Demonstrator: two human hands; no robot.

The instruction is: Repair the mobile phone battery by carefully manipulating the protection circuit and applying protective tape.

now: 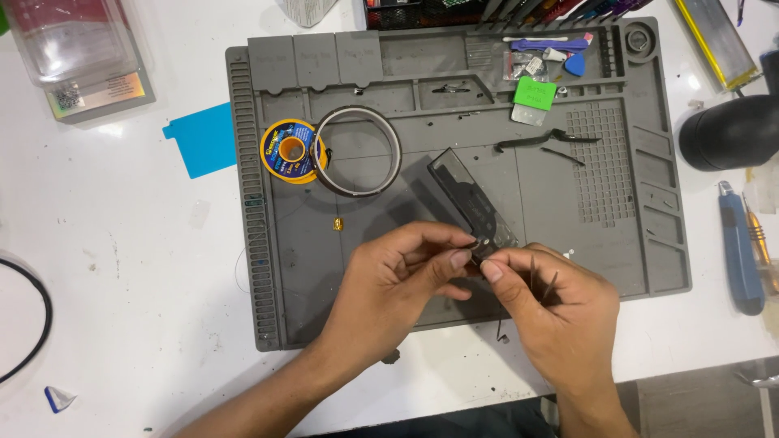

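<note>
Dark frame (473, 197): mat (341, 268) centre, near end hidden under fingertips. Left hand (389, 284) and right hand (544, 300), at 6 o'clock, pinch it; gripped part unclear. Tape ring (358, 151) at 10 o'clock.

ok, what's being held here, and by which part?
Both hands, left hand and right hand, pinch the near end of a dark rectangular frame between thumbs and fingertips; its far end lies toward the grey work mat.
</note>
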